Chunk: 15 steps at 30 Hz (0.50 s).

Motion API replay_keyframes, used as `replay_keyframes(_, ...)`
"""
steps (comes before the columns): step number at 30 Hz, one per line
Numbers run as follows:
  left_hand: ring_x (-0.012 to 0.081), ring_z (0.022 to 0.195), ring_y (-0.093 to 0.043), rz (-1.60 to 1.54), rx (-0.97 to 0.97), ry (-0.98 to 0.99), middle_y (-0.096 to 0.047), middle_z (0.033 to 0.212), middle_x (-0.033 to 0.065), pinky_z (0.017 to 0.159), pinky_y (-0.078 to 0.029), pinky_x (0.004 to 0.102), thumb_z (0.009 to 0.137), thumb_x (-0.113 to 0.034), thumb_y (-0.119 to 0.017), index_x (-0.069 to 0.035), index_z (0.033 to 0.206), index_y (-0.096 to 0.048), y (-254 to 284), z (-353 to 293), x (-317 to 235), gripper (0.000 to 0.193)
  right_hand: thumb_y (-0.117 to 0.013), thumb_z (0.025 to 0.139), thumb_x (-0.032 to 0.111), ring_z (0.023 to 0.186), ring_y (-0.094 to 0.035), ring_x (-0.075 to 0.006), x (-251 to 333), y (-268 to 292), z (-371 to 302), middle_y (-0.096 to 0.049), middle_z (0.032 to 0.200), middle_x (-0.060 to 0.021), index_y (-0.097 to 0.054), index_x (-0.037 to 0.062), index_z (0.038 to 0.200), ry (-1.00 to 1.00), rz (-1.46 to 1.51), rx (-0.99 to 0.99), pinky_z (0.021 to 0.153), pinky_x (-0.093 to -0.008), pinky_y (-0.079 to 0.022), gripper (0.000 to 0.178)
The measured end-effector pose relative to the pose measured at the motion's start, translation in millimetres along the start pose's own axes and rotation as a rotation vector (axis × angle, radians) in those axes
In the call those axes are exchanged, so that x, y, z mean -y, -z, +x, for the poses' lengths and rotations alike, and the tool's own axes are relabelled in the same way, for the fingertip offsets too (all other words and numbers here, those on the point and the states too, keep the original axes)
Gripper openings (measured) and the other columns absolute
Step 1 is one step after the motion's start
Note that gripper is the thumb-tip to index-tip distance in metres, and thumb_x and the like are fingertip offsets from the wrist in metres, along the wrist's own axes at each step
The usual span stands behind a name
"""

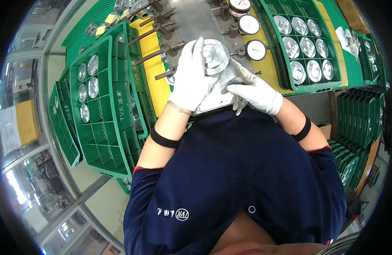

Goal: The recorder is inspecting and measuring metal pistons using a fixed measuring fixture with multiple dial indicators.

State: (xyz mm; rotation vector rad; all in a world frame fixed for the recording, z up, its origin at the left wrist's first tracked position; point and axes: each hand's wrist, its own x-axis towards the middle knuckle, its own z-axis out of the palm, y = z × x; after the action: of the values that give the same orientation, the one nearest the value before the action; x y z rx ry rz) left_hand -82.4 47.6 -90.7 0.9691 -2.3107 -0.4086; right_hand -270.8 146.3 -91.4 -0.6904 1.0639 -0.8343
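Observation:
A round silver metal piston [216, 57] sits in my gloved left hand [191, 78], its flat ringed face turned up. The left fingers lie along its left side, closed on it, above the near end of a grey metal plate [191, 19]. My gloved right hand [259, 94] is just to the lower right of the piston. Its forefinger reaches up to the piston's right edge, and the thumb points left. Between them shows a dark grey curved shape that I cannot make out; the other right fingers curl underneath.
Dial gauges [256, 50] line the plate's right side; rods on posts [165, 50] line its left. At the right, a green divided crate [306, 88] holds several pistons. Another green crate [103, 142] leans at the left. Stacked green crates [357, 114] stand far right, near a crumpled white glove [348, 41].

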Motion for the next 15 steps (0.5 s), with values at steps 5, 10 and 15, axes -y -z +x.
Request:
replay_keyframes(5,0.0392,0.117,-0.056,-0.003,-0.005,0.022,-0.051,0.131,0.0227,0.099,-0.049,0.0425,0.067,-0.014,-0.083,0.001,0.141,-0.044,-0.2,2.3,-3.8,0.085,-0.065,0.093,0.012,0.064,-0.068,-0.0163,7.4,-3.4,-2.7,-0.068,0.104,-0.0127,-0.007,0.019,0.161,-0.045,0.068,0.014,0.056,-0.0316,-0.06,0.09)
replay_keyframes(10,0.0394,0.117,-0.056,0.023,-0.018,0.035,-0.05,0.132,0.0224,0.1,-0.049,0.0424,0.068,-0.014,-0.082,0.001,0.141,-0.044,0.1,0.1,-2.0,0.084,-0.066,0.093,0.012,0.063,-0.067,-0.0162,10.3,-7.7,-2.3,-0.068,0.103,-0.0129,-0.007,0.0185,0.161,-0.067,0.043,-0.003,0.056,-0.0306,-0.059,0.091)
replay_keyframes(15,0.0382,0.118,-0.057,-0.076,0.051,-0.074,-0.055,0.127,0.0231,0.1,-0.049,0.0427,0.068,-0.019,-0.083,0.0,0.14,-0.047,29.9,-0.3,-11.8,0.083,-0.07,0.092,0.02,0.075,-0.069,-0.0165,21.8,-2.9,-8.1,-0.067,0.106,-0.0115,-0.013,0.0102,0.16,-0.103,-0.123,-0.013,0.064,-0.0315,-0.059,0.09)
